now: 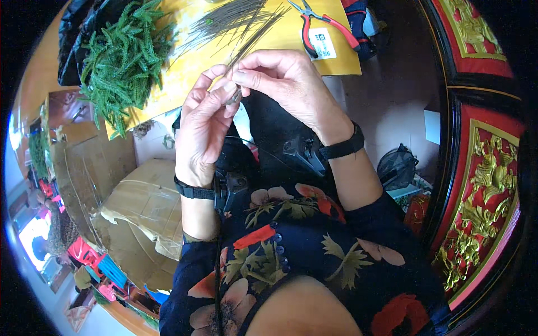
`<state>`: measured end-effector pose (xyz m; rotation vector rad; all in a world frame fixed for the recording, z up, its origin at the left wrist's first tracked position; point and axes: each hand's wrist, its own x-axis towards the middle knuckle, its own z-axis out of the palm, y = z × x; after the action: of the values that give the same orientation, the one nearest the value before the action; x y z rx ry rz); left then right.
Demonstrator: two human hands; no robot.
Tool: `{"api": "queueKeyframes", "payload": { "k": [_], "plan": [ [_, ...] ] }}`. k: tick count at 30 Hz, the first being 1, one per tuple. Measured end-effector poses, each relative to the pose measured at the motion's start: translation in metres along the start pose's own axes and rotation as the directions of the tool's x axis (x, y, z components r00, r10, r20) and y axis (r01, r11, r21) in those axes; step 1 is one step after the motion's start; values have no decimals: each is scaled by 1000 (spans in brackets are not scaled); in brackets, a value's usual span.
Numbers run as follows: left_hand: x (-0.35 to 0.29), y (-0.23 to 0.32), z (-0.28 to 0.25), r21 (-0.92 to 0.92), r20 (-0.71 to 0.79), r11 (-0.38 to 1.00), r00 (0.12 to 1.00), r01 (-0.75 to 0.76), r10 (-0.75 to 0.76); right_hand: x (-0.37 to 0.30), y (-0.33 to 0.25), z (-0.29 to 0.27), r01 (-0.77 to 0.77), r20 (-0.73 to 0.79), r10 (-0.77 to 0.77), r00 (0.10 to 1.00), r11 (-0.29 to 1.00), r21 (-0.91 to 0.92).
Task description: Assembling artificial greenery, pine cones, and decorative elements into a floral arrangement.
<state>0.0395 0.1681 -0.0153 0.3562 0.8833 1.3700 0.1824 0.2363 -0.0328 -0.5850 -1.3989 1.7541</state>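
Note:
My left hand (206, 115) and my right hand (286, 84) meet in front of the near edge of a yellow-covered table (274, 53). Both are closed, thumbs and fingertips pinching thin dark wire stems (250, 45) that slant up and to the right over the table. A small brownish end shows below the left fingertips; what it is I cannot make out. Beyond the hands lies a loose spread of similar wire stems (216, 28). To their left is a heap of green artificial fir sprigs (126, 61). Red-handled pliers (328, 25) rest at the right.
A white printed label (322, 45) lies under the pliers. Black plastic (73, 42) sits behind the sprigs. Worn cardboard (145, 201) stands at lower left, with coloured plastic stools (92, 257) beyond. A red and gold carved panel (487, 185) rises on the right; a dark mesh item (397, 167) is below.

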Motion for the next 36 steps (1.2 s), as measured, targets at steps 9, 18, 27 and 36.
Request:
{"api": "queueKeyframes", "payload": {
  "k": [9,18,27,36],
  "plan": [
    [-3,6,9,285,50,951,989,116,-136,-6,-14,1,-92,-80,91,993,996,-3],
    [1,5,11,194,-65,974,993,113,-102,-3,-6,7,11,-168,-86,982,915,-402],
    [0,18,-3,414,-62,896,987,160,-148,6,-9,-2,424,162,-423,891,652,-629],
    [-8,34,-13,278,71,908,936,314,-345,13,-12,-5,478,299,-375,878,644,-597]
  ]
}}
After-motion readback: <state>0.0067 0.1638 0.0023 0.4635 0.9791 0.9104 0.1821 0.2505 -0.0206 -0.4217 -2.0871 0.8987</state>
